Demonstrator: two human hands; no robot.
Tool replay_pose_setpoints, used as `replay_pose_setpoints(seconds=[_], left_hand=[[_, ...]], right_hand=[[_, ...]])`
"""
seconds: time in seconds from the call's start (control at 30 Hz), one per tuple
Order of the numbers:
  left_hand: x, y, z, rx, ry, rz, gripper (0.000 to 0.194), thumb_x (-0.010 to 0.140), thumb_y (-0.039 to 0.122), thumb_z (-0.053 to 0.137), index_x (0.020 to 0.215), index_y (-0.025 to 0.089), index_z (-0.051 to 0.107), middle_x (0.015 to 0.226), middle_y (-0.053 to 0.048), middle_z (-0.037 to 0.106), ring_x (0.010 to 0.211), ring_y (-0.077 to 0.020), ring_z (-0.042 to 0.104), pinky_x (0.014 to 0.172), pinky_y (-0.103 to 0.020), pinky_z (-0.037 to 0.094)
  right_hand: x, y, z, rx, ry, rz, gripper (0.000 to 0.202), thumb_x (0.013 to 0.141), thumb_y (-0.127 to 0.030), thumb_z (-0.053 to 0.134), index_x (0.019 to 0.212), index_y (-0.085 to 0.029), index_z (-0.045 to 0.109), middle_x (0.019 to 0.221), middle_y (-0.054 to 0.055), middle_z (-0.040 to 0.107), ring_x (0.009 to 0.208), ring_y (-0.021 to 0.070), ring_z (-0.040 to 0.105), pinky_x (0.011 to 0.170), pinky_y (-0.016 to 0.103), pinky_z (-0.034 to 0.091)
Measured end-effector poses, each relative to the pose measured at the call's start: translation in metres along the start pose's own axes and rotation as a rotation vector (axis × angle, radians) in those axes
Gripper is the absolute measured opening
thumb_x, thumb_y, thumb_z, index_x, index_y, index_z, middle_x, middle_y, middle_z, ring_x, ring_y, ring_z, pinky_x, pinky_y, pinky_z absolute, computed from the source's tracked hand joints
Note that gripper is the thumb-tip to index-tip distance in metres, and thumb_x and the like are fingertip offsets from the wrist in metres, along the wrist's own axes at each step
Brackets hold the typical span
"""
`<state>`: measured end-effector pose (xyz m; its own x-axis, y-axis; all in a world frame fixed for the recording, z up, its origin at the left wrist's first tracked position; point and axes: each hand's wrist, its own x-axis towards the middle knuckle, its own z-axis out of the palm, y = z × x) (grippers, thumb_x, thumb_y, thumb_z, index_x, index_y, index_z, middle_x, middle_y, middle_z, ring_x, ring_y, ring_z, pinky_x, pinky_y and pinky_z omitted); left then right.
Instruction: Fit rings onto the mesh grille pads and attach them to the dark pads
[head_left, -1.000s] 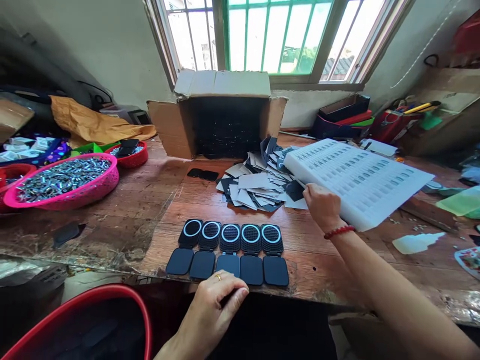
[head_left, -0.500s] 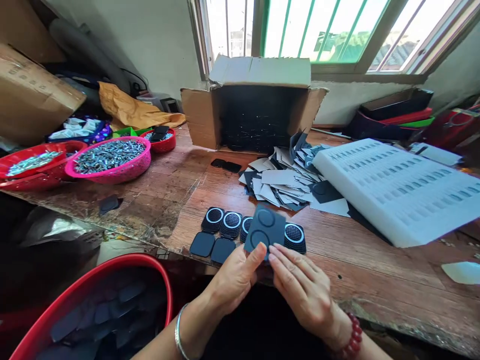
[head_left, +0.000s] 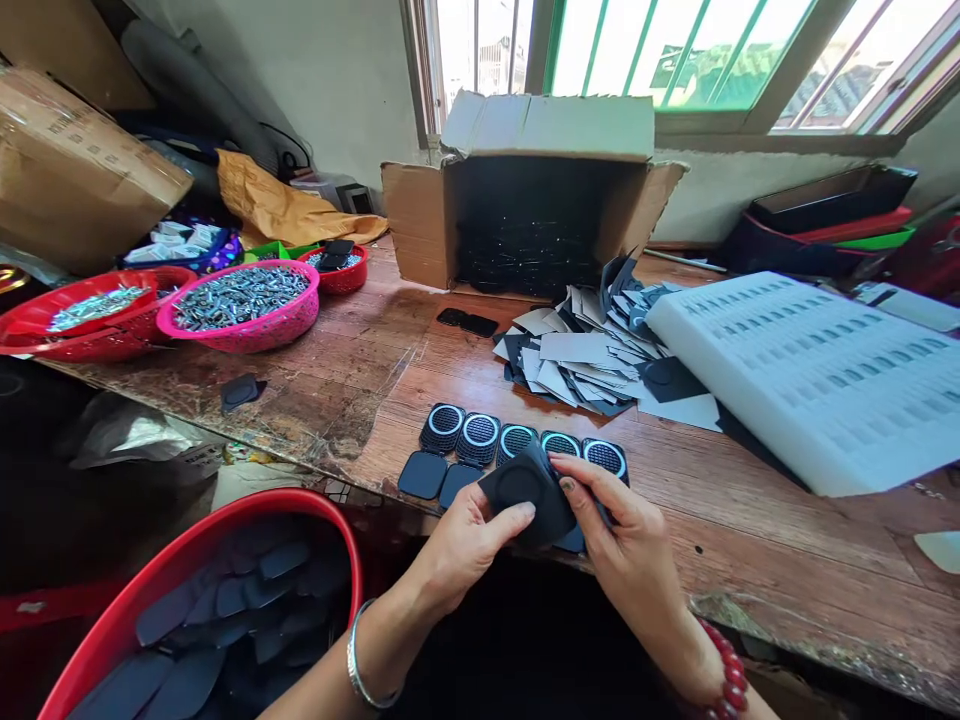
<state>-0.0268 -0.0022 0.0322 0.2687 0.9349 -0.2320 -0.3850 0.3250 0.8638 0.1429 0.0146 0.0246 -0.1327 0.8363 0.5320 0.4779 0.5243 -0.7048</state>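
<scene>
Left hand point(head_left: 469, 538) grips the black circle-marked sheet point(head_left: 534, 488) beneath its thumb; right hand point(head_left: 626, 535) pinches the sheet's edge, near five ring-faced hinged pads point(head_left: 517, 443)

Cases point(head_left: 517, 441) before card pile point(head_left: 574, 349)

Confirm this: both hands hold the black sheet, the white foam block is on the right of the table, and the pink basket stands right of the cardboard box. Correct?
Not quite: the pink basket stands left of the cardboard box, as the head view shows. The rest holds: left hand and right hand on the black sheet, white foam block on the right of the table.
</scene>
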Motion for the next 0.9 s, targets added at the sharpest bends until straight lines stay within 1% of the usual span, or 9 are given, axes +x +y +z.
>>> replay_pose_setpoints(seconds=[0.07, 0.13, 0.27, 0.37, 0.47, 0.57, 0.67, 0.8, 0.9], left_hand=[[-0.002, 0.001, -0.001, 0.016, -0.024, 0.004, 0.036, 0.078, 0.043, 0.078, 0.103, 0.016, 0.076, 0.091, -0.005, 0.076, 0.083, -0.0182, 0.068, 0.086, -0.031, 0.051], [-0.004, 0.001, -0.002, 0.049, -0.036, 0.008, 0.038, 0.077, 0.046, 0.078, 0.101, 0.016, 0.077, 0.089, -0.005, 0.076, 0.081, -0.0184, 0.067, 0.084, -0.030, 0.051], [-0.008, 0.002, -0.003, 0.091, -0.036, 0.010, 0.040, 0.076, 0.045, 0.080, 0.106, 0.019, 0.076, 0.092, -0.004, 0.076, 0.083, -0.0179, 0.065, 0.081, -0.028, 0.050], [-0.009, 0.001, -0.002, 0.098, -0.031, 0.019, 0.043, 0.075, 0.044, 0.081, 0.110, 0.020, 0.075, 0.097, -0.004, 0.076, 0.091, -0.0203, 0.065, 0.085, -0.030, 0.050], [-0.008, 0.000, -0.001, 0.116, -0.048, 0.028, 0.041, 0.075, 0.044, 0.081, 0.108, 0.020, 0.076, 0.100, -0.006, 0.075, 0.098, -0.0232, 0.065, 0.090, -0.033, 0.049], [-0.006, -0.005, 0.000, 0.077, -0.075, -0.002, 0.040, 0.075, 0.044, 0.081, 0.107, 0.020, 0.077, 0.097, -0.006, 0.076, 0.093, -0.0217, 0.065, 0.086, -0.031, 0.049], [-0.003, -0.011, 0.000, 0.017, -0.097, -0.040, 0.036, 0.075, 0.040, 0.082, 0.105, 0.021, 0.078, 0.094, -0.004, 0.076, 0.087, -0.0173, 0.064, 0.082, -0.027, 0.049], [-0.001, -0.015, 0.003, -0.071, -0.108, -0.067, 0.029, 0.074, 0.035, 0.084, 0.099, 0.020, 0.079, 0.086, -0.002, 0.076, 0.077, -0.0122, 0.063, 0.075, -0.022, 0.048], [0.001, -0.013, 0.007, -0.146, -0.075, -0.048, 0.027, 0.072, 0.034, 0.086, 0.094, 0.022, 0.079, 0.083, -0.001, 0.075, 0.077, -0.0122, 0.065, 0.077, -0.023, 0.050]], right_hand=[[0.000, -0.005, -0.001, 0.067, -0.052, 0.117, 0.020, 0.095, -0.025, 0.056, 0.105, -0.023, 0.073, 0.098, 0.004, 0.078, 0.083, 0.0189, 0.073, 0.077, 0.030, 0.060], [-0.001, -0.011, -0.002, 0.120, -0.091, 0.203, 0.019, 0.093, -0.029, 0.058, 0.098, -0.023, 0.075, 0.088, 0.003, 0.077, 0.073, 0.0174, 0.072, 0.071, 0.026, 0.059], [-0.001, -0.022, -0.005, 0.198, -0.082, 0.311, 0.020, 0.088, -0.037, 0.064, 0.087, -0.022, 0.076, 0.072, 0.002, 0.073, 0.064, 0.0165, 0.067, 0.061, 0.024, 0.056], [-0.001, -0.026, -0.008, 0.237, -0.062, 0.362, 0.021, 0.085, -0.040, 0.067, 0.084, -0.021, 0.077, 0.071, 0.002, 0.071, 0.065, 0.0176, 0.066, 0.060, 0.025, 0.055], [-0.001, -0.026, -0.011, 0.294, -0.087, 0.419, 0.023, 0.085, -0.042, 0.067, 0.085, -0.022, 0.077, 0.073, 0.002, 0.072, 0.067, 0.0177, 0.066, 0.060, 0.024, 0.054], [-0.002, -0.023, -0.015, 0.386, -0.140, 0.491, 0.028, 0.084, -0.046, 0.067, 0.085, -0.020, 0.077, 0.075, 0.003, 0.074, 0.068, 0.0176, 0.066, 0.060, 0.024, 0.054], [-0.004, -0.019, -0.017, 0.442, -0.166, 0.539, 0.031, 0.083, -0.048, 0.066, 0.081, -0.019, 0.075, 0.074, 0.003, 0.073, 0.068, 0.0175, 0.065, 0.061, 0.025, 0.054], [-0.006, -0.009, -0.022, 0.459, -0.117, 0.573, 0.030, 0.083, -0.046, 0.065, 0.076, -0.018, 0.073, 0.070, 0.003, 0.069, 0.064, 0.0161, 0.062, 0.060, 0.025, 0.052], [-0.007, 0.004, -0.033, 0.395, -0.015, 0.566, 0.029, 0.083, -0.045, 0.066, 0.074, -0.018, 0.071, 0.063, 0.001, 0.062, 0.057, 0.0135, 0.055, 0.052, 0.023, 0.046]])
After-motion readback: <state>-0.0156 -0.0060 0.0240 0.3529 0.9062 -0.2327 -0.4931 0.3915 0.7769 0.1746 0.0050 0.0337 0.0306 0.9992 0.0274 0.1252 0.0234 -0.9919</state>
